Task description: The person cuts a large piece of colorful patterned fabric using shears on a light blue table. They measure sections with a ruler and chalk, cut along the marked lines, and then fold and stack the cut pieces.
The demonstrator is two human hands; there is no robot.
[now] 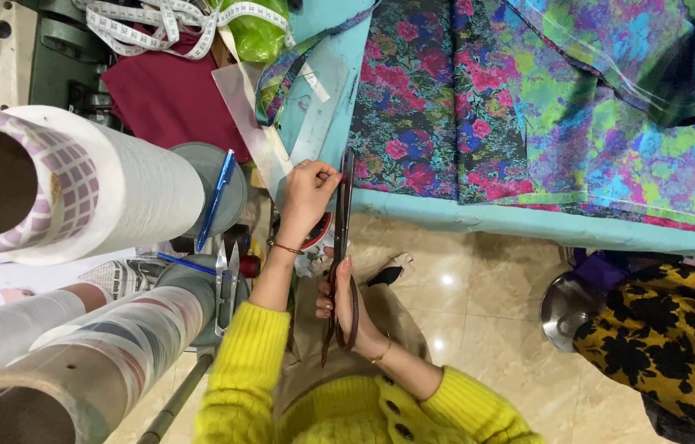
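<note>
Two hands are ours here, both reaching out of yellow knitted sleeves (240,362). Our right hand (346,308) is bent back at the wrist, fingers threaded through the loops of the long dark-handled tailor's scissors (341,247), its grip clenched around those handles. Our left hand (306,193) stretches forward with a thin bracelet at the wrist, fingertips pinched at the scissors' blades where they meet the edge of the turquoise cloth-covered counter (479,218); that grip is closed lightly on the metal or the fabric edge, and we cannot tell which. The scissors run nearly straight away from us, tips at the counter's near edge.

On the counter lie two spreads of printed cloth: a dark floral fabric with pink roses (413,99) and, just beside it, a brighter green and purple floral fabric (627,107). One clear plastic ruler (314,107) lies to their left, near a white measuring tape (158,25) heaped on maroon cloth (166,99). We count three large thread cones (76,181) at our left, and one blue pen (216,197) beside them.
</note>
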